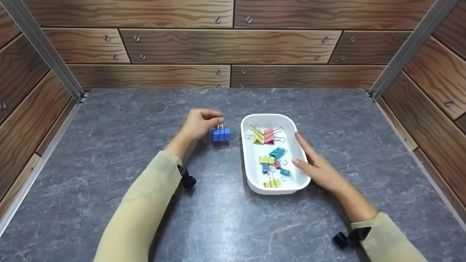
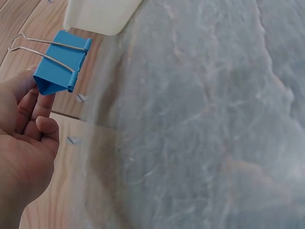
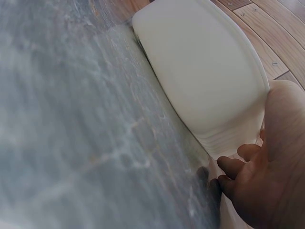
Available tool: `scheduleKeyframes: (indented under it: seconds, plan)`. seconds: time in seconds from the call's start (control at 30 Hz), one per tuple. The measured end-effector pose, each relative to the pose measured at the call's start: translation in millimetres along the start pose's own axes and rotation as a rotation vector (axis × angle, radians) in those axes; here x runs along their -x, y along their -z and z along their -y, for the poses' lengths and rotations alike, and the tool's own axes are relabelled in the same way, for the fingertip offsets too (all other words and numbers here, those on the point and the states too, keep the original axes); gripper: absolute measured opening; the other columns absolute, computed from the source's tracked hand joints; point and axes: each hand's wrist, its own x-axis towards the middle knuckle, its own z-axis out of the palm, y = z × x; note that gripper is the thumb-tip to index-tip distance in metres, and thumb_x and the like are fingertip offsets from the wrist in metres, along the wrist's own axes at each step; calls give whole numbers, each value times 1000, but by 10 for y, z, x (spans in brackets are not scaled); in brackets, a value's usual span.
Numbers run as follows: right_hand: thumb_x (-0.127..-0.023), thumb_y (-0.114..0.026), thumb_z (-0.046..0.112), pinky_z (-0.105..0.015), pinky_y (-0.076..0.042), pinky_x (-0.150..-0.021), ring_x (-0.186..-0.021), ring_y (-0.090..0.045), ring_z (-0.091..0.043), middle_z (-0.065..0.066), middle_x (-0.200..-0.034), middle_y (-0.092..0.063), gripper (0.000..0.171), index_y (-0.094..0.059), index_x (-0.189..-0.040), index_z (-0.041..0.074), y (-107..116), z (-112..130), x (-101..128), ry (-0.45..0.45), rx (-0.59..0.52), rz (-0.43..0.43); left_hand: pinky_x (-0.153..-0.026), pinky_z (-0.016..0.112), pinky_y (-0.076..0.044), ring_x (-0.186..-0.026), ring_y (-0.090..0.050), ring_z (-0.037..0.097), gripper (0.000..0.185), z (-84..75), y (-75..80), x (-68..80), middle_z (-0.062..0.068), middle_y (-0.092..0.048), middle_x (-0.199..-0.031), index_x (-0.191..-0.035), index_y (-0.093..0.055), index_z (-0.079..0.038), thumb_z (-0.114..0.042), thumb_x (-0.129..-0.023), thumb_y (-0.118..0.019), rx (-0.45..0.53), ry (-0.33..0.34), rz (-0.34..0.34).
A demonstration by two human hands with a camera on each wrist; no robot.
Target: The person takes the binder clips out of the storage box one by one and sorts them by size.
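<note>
Right hand (image 1: 319,170) is gripping white tray (image 1: 252,160) by its right rim. Farther, left hand (image 1: 201,124) is pinching blue binder clip (image 1: 221,135), just left of tray. Looking like clip-transfer step, direction unclear; next move's probably calling for firm pinch, steady tray.

A blue clip (image 1: 221,135) with silver wire handles, pinched by the left hand (image 1: 198,124), sits at ten o'clock from a white tub (image 1: 269,191) that the right hand (image 1: 321,170) grips at three o'clock, its big yellow clip (image 1: 258,136) and pink clip (image 1: 269,136) toward eleven, smaller mixed-colour clips (image 1: 277,153) from centre toward six.
</note>
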Motion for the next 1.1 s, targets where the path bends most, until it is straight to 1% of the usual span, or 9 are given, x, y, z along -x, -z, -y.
scheduleKeyframes:
  seconds: [0.13, 0.27, 0.4, 0.6, 0.77, 0.93, 1.1]
  plan:
    - [-108, -64, 21, -18, -47, -103, -150, -36, -38, -14, -176, -15, 79, -17, -172, 27, -1, 0, 6, -5, -14, 2, -73, 22, -55, -77, -66, 8, 22, 84, -41, -27, 7, -79, -94, -113, -77, 9, -3, -95, -79, -10, -1, -10]
    - [-108, -64, 22, -18, -46, -104, -150, -35, -38, -14, -176, -15, 80, -17, -172, 27, -2, -2, 4, -6, -11, -1, -74, 21, -54, -78, -66, 7, 22, 138, -60, -34, 7, -79, -96, -112, -78, 9, -4, -95, -79, -25, 2, -10]
    - [-108, -64, 22, -17, -45, -105, -150, -35, -38, -14, -176, -15, 80, -16, -172, 27, -5, -1, -8, -4, -6, -3, -76, 21, -54, -81, -66, 8, 22, 175, -70, -31, 6, -78, -96, -113, -78, 8, -5, -95, -79, -28, 15, 1]
    - [-107, -65, 20, -20, -48, -104, -149, -37, -38, -13, -176, -14, 81, -16, -172, 26, 2, 2, -13, 3, -23, -1, -77, 20, -55, -81, -67, 7, 22, 219, -106, -57, 5, -78, -95, -113, -78, 8, -4, -95, -78, -17, 41, -3]
    - [-108, -64, 21, -20, -47, -103, -149, -36, -39, -15, -176, -14, 80, -16, -172, 27, 16, 3, -5, 3, 0, -5, -77, 21, -54, -82, -67, 8, 20, 214, -136, -78, 7, -79, -97, -113, -79, 7, -5, -96, -78, -44, 59, -8]
    - [-108, -64, 22, -16, -43, -106, -152, -31, -37, -12, -176, -13, 80, -16, -172, 26, 20, -6, -5, 2, 1, -2, -81, 24, -55, -89, -68, 12, 20, 199, -146, -85, 11, -79, -103, -114, -79, 5, -6, -97, -76, -107, 72, -3]
    - [-108, -64, 23, -15, -33, -113, -156, -22, -32, -7, -177, -13, 80, -16, -172, 25, 17, -21, -13, 6, 16, -3, -89, 31, -55, -97, -68, 17, 21, 198, -146, -86, 12, -79, -110, -117, -79, 2, -9, -98, -77, -168, 86, 5]
